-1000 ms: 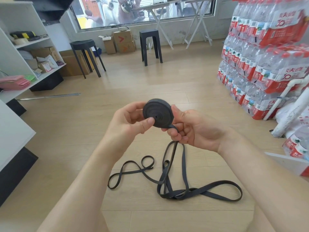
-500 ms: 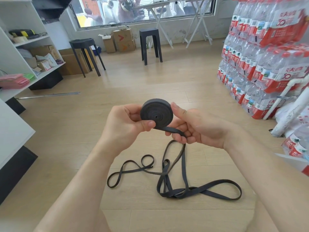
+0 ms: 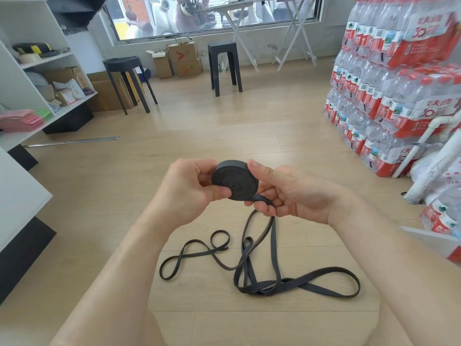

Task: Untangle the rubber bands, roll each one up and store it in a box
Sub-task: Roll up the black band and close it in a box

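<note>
A black rubber band is wound into a flat coil (image 3: 234, 179) that I hold at chest height over the floor. My left hand (image 3: 189, 191) pinches the coil's left side, thumb on its face. My right hand (image 3: 287, 193) grips the coil's right edge with the thumb on top, and its fingers curl round the loose strap leaving the coil. The unrolled rest of the band (image 3: 262, 265) hangs down and lies in tangled loops on the wooden floor below my hands.
Stacked packs of water bottles (image 3: 399, 83) fill the right side, with white pipes (image 3: 436, 156) leaning on them. White shelving (image 3: 37, 78) stands at left. Two black stools (image 3: 129, 81) (image 3: 224, 66) and cardboard boxes (image 3: 184, 58) stand by the far window. A white box edge (image 3: 434, 240) shows at right.
The coil has turned a little between my hands and taken up more strap. The loops on the floor have shifted slightly.
</note>
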`<state>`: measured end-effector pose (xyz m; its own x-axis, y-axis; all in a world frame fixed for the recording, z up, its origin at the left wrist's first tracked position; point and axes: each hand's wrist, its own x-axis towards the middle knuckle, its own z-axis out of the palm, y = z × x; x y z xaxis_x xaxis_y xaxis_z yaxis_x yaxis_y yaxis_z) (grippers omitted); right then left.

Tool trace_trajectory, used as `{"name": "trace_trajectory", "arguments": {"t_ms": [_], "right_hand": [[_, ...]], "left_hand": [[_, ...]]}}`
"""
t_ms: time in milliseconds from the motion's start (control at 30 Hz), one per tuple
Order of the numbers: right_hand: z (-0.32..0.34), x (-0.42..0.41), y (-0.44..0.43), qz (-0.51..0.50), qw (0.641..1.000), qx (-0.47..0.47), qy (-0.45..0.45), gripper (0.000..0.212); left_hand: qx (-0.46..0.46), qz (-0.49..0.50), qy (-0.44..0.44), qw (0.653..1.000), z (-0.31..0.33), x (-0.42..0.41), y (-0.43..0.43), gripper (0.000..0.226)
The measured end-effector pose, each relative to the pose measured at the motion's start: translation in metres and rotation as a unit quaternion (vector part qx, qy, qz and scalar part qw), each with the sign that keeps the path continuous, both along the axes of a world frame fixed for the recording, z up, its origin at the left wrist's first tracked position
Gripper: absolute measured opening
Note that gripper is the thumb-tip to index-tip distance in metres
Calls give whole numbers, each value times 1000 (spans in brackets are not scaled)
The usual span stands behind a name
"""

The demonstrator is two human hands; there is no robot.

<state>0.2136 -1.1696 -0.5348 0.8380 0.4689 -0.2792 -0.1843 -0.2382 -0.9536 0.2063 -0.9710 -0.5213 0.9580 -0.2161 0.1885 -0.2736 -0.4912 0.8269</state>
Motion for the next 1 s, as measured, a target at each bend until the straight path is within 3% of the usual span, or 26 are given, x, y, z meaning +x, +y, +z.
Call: {"name": "trace_trajectory", "arguments": {"t_ms": [100,200,333,433,533,667,833,1000], "right_hand": [[-4,1,1,-1,1000,24,6,90],[-5,2,1,1,997,71,20,85],[-4,1,2,0,976,211,61,71],[-5,-1,7,32,955,284,74,66],[-5,-2,8,54,961,261,73,69],[2,0,-1,48,992,112,38,87],[6,0,-4,16,999,29,-2,78],[6,-1,-7,16,1000,12,-8,79]], "left_hand": [[-23,-8,8,1000,-2,-1,2,35],[-116,-22,38,992,-5,-2,3,31],[-303,-56,125,943,-9,1,-1,37],[-351,-76,130,924,-13,0,-9,26],[-327,-52,74,941,-13,-1,-12,21],[-270,-15,18,962,-5,-1,-4,24],[-167,3,23,986,0,-3,0,21],[-106,-6,15,994,1,-2,0,31]]}}
